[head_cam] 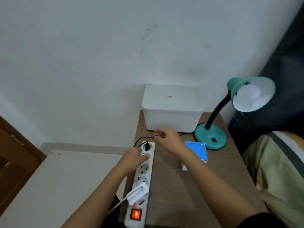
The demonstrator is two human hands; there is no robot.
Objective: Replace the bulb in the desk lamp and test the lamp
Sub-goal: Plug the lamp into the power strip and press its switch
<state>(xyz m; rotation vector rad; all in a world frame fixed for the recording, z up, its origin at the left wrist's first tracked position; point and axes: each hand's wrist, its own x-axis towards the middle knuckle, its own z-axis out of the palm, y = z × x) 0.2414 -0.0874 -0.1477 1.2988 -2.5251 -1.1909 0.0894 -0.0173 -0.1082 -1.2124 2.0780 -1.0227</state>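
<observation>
your left hand [134, 157] presses flat on the power strip [142, 180] along the table's [177, 195] left edge, likely steadying it, its grip apart. your right hand [167, 139] hovers near the black plug [147, 146], seated in the far socket, fingers loosely curled on nothing. the desk lamp [212, 135] sits at the far right corner, bulb [249, 93] fitted, unlit.

We see our two forearms bare from wrist to elbow. Our left hand [134, 157] and right hand [167, 139] carry no rings, watch or bands that we can make out. A dark sleeve edge shows on our right arm, well back from the fingers, at the lower frame corner.
</observation>
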